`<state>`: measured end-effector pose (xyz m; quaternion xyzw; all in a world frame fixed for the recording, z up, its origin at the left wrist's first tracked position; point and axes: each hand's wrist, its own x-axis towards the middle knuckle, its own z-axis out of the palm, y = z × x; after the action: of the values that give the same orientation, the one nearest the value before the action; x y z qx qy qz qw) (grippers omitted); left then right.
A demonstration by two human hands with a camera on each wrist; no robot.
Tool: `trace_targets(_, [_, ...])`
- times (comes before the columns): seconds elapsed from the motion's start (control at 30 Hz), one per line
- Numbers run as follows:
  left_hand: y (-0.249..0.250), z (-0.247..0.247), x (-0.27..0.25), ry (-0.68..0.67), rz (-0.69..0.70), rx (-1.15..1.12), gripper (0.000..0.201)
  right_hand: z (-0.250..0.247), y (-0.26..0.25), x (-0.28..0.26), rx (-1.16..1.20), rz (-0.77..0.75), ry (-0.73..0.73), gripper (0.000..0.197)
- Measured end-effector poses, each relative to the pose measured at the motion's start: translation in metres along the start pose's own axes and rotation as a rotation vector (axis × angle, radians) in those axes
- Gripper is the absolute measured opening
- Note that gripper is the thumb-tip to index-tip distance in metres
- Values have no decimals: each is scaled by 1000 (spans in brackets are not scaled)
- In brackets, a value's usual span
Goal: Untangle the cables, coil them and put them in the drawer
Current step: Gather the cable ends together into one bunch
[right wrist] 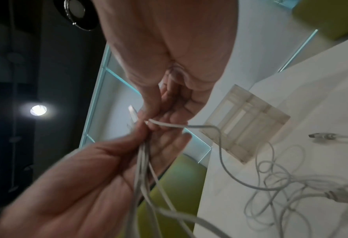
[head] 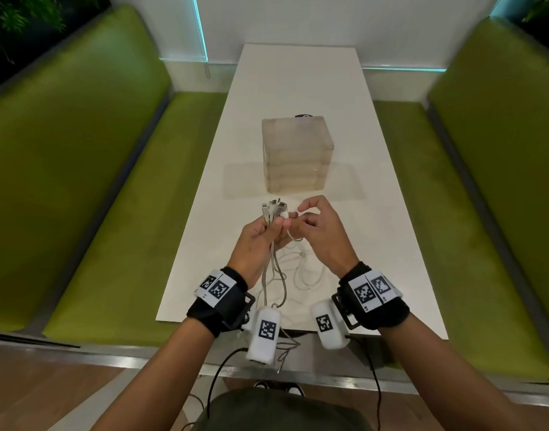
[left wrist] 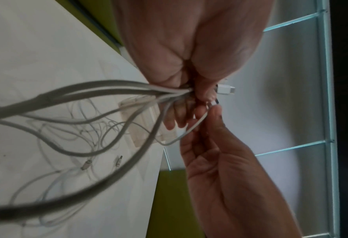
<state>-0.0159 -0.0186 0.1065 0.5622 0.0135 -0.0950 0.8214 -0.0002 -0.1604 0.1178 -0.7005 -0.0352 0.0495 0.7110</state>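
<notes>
Above the near part of the white table (head: 298, 88), my left hand (head: 262, 231) grips a bundle of white and grey cables (head: 274, 209) just below their connectors, which fan out upward. Right beside it, my right hand (head: 310, 222) pinches the end of one thin white cable (right wrist: 169, 124) against that bundle. From the fist the rest hangs in loose tangled loops (head: 298, 272) onto the table and over its near edge. In the left wrist view the left hand (left wrist: 181, 67) clenches the strands and a white plug (left wrist: 226, 89) sticks out. A translucent drawer unit (head: 296, 154), drawers closed, stands just beyond my hands.
Green padded benches (head: 96, 181) run along both sides of the narrow table. Loose connector ends (right wrist: 319, 136) lie on the tabletop among thin cable loops (right wrist: 281, 185). A small dark object (head: 303, 116) peeks out behind the drawer unit. The wall closes the table's far end.
</notes>
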Motion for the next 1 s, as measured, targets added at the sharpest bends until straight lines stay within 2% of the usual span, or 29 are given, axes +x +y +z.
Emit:
trace_targets(0.1, [1,1,-3,-52,10,13,33,2,3,2,19,35,-24,26])
trace_targets(0.17, [5,1,-4,-42,31,6,30,1,5,3,17,49,-85,22])
trace_targets(0.27, [9,-1,-3,10,61,-11,21,-5,12,6,-209,54,-215,22])
trace_targets(0.37, [14,-8,-2,57,73,-68,21,-13,23,12,-443,-24,-325,19])
trace_targets(0.53, [26,-10,-5,53,109,-86,23,-15,38,27,-779,-194,-408,23])
trace_targets(0.6, [28,-9,-7,70,121,-83,23,-11,40,34,-869,-225,-405,35])
trace_targets(0.67, [31,-9,-10,96,132,-86,24,-5,43,42,-932,-226,-416,33])
trace_targets(0.77, [40,-12,-15,113,166,-139,25,-5,50,53,-928,-229,-469,24])
trace_targets(0.83, [48,-17,-18,112,197,-198,26,-14,53,59,-895,-175,-464,23])
trace_targets(0.93, [53,-29,-17,159,203,-231,26,-26,51,61,-835,-97,-358,25])
trace_targets(1.0, [46,-35,-13,224,156,-192,26,-26,44,57,-747,-116,-265,29])
